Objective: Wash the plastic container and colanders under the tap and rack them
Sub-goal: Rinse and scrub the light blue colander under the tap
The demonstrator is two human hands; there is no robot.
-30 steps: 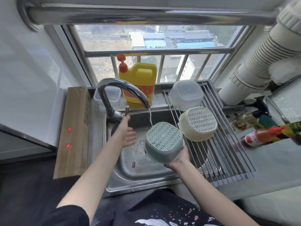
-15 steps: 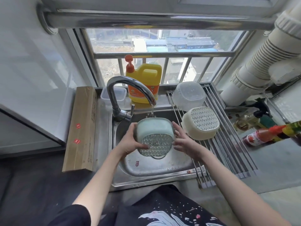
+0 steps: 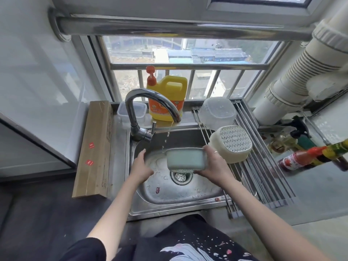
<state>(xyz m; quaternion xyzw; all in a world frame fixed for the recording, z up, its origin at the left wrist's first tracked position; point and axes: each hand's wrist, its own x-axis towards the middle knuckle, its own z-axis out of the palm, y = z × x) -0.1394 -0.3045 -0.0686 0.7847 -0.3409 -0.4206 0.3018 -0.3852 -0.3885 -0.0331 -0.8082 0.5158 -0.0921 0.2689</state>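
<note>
Water trickles from the tap beside the green colander. Only the right hand grips it; the left hand hangs loose. Wet plastic might slip into the sink.

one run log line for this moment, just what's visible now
step: rinse | right hand: holds green colander over sink | left hand: open | tap: dripping | rack: cream colander, clear container

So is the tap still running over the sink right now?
On, but weakly: a thin broken stream falls from the tap spout into the sink beside the green colander, which the right hand holds.
</note>
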